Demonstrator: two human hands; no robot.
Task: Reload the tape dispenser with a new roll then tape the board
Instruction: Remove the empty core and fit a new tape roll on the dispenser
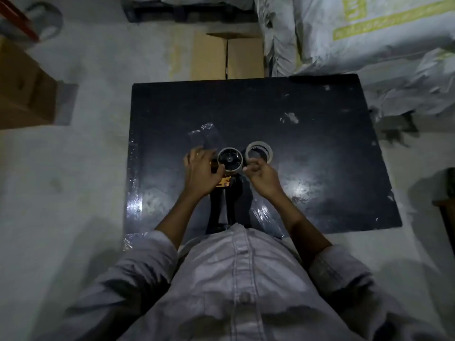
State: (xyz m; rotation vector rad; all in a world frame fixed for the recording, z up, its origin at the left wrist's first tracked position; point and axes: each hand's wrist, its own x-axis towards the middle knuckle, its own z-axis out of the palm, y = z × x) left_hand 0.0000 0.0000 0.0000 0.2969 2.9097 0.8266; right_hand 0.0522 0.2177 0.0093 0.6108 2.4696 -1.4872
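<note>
Person stands over a black board [307, 148] lying flat on the floor, tape dispenser [225, 193] held above its near-middle part. Dispenser's long axis runs near-far: handle toward the body, spool end far.

A roll [229, 159] sits at that spool end w/ the hub visible in its centre; whether it's fully seated can't be told. A second roll [259, 151] lies just right of it and a bit farther, close beside or maybe touching, apparently flat on the board. Which one is new vs spent isn't clear from here.

Left hand [200, 172] wraps the dispenser's left side, thumb reaching in at the roll's near-left edge, so it's holding the dispenser. Right hand [262, 177] is at the roll's near-right edge, fingers [251, 166] curled in a narrow pinch; probably on the tape end, but too small to tell what, if anything, it grips.

Key relation: the roll on the dispenser lies between both hands, just beyond the fingertips. The loose roll is nearer the right hand, just beyond its knuckles.

Crinkled clear film [205, 136] lies just beyond the left hand.
</note>
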